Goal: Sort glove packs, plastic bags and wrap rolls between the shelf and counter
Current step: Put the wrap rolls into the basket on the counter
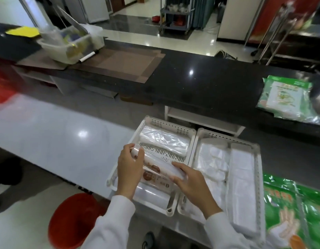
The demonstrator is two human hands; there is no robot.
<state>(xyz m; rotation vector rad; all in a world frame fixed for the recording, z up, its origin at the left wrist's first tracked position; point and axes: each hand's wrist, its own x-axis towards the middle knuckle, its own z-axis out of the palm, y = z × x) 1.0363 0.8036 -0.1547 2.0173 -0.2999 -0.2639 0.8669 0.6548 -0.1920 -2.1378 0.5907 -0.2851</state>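
both hands on a wrap roll (156, 163) over the left tray (189, 141)

left hand (129, 165) curls round its far end; right hand (189, 182) fingers wrap the near end

We have one head-worn view, looking forward and steeply down, close over the tabletop's (290, 159) near edge toward its far edge.

Glossy black stone counter (200, 76), perforated white plastic trays (193, 139), clear shiny film roll (159, 168)
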